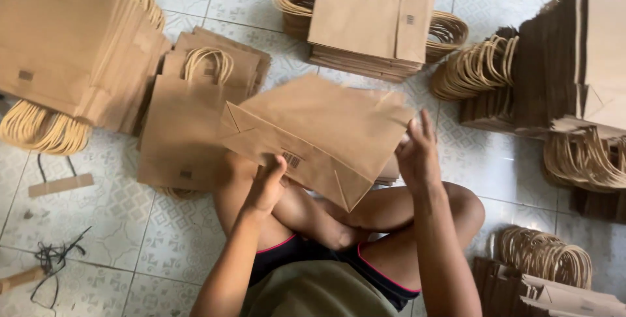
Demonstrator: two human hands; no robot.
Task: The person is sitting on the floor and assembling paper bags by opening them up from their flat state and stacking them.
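A: What are your hands doing?

B: Your left hand point(266, 187) is closed on the lower edge of a flat brown paper bag point(319, 131), thumb up against the front near the small printed patch, fingers tucked behind. Your right hand point(417, 154) is mostly open, fingers stretched up and held together, and it presses against the bag's right edge; you cannot tell whether any fingers curl behind the paper

A: And where is the bag?

B: It hangs in the air above your crossed legs, near the middle of the view, tilted with its folded bottom pointing down toward 5 o'clock. It is blurred along its upper right edge

A: What lies around you?

B: At 9 o'clock from the bag, just beside it on the tiled floor point(104, 213), lies a low pile of bags point(189, 115) with a looped handle on top. At 10 o'clock a bigger stack point(72, 37) leans with its rope handles spilling toward you. At 12 o'clock sits a neat stack point(365, 20) with handles sticking out on both sides. At 2 to 3 o'clock is a tall dark-edged stack point(561, 69), handles fanned at its left. At 5 o'clock, by your right knee, is another heap point(548, 271). A black cord point(55, 258) lies at 8 o'clock, well apart from you
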